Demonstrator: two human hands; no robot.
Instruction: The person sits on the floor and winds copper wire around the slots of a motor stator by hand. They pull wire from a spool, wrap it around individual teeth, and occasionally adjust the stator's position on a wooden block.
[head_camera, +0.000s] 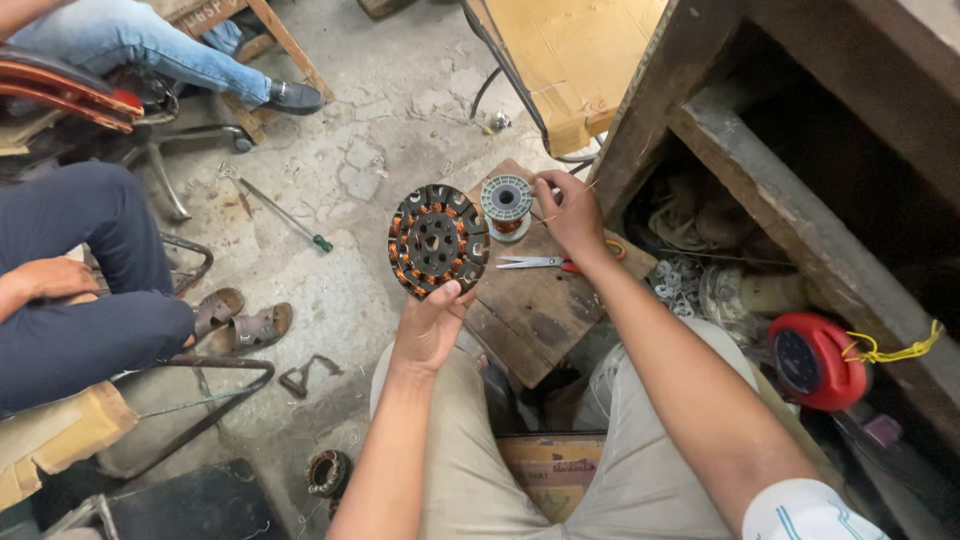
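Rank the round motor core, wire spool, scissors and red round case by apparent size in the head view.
1. Motor core, held up by the left hand, so nearness may enlarge it.
2. Red round case.
3. Scissors and wire spool: too alike to rank.

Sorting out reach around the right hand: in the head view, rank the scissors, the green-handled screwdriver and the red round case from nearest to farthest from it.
From the right hand:
1. Red-handled scissors, just below it on the wooden board.
2. Green-handled screwdriver, on the floor to its left.
3. Red round case, lower right beside the shelf.
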